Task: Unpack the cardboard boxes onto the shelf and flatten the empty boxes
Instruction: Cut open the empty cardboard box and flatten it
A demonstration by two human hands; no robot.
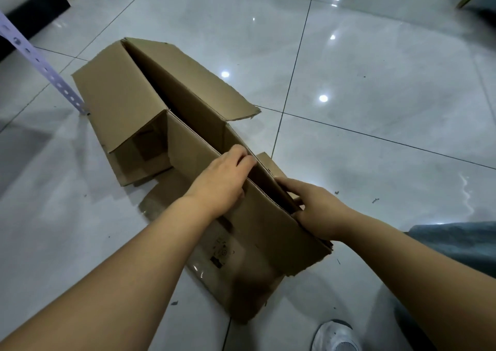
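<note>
A long cardboard box (188, 125) lies on the glossy grey tile floor (375, 95), running from about 10 o'clock down to 5 o'clock through the middle of the view. It is half collapsed: its two long walls lean together, leaving a narrow dark slot along the top, and its flaps are splayed out at both ends. One flap (236, 103) lies out toward 1 o'clock with a torn edge; another stands up at the 9 o'clock side, where the open end shows the hollow inside. The left hand (222, 178) rests on the near long wall just below centre, palm down, fingers together and curled over the wall's top edge into the slot. The right hand (314, 205), toward 4 o'clock, grips the far wall at the near end, fingers hooked over its edge and thumb on the outer side. The two hands sit near each other with the slot between them. A dark printed mark (220, 251) shows on the near panel at 6 o'clock. A perforated pale metal strip (40, 63) slants down to the floor at 9 o'clock, beside the box's far end. A white shoe (335, 337) stands at 5 o'clock, and blue-grey cloth (456, 243) fills the edge at 4 o'clock.
</note>
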